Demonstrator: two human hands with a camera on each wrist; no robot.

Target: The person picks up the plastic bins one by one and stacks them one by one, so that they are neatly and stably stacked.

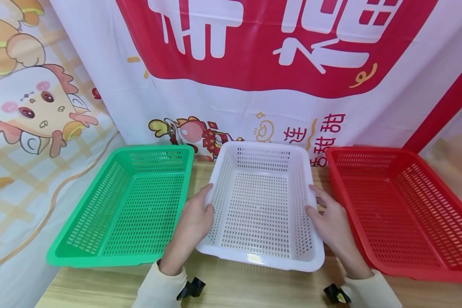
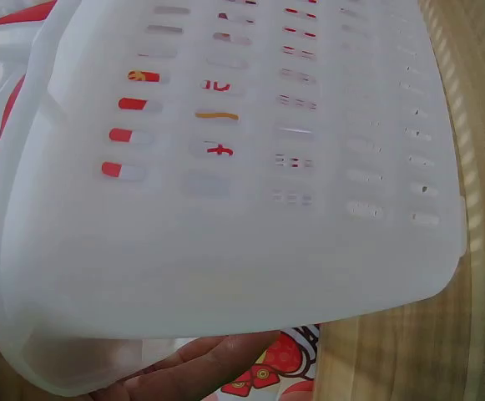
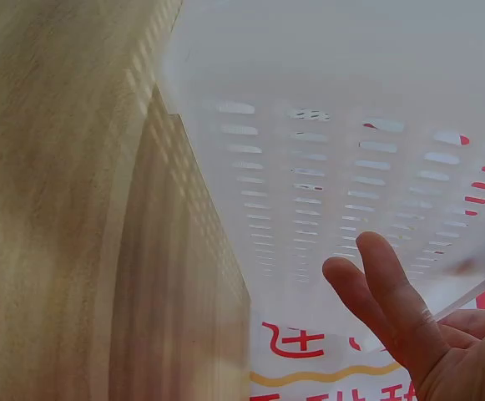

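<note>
A white perforated basket point(image 1: 259, 205) stands on the wooden table, and nothing lies inside it. My left hand point(image 1: 194, 220) grips its left rim; the fingers of that hand point(image 2: 200, 368) show below the basket wall point(image 2: 225, 267) in the left wrist view. At the right rim my right hand point(image 1: 333, 224) holds the basket with the thumb over the edge. In the right wrist view, two fingertips of the right hand point(image 3: 413, 326) lie against the outer wall point(image 3: 217, 50).
To the left stands a green basket point(image 1: 150, 214), and to the right a red basket point(image 1: 392, 222). All three share a wooden table point(image 1: 231, 284). Behind them hangs a white cloth with a red panel point(image 1: 254, 72), and a patterned cloth point(image 1: 19, 171) covers the left side.
</note>
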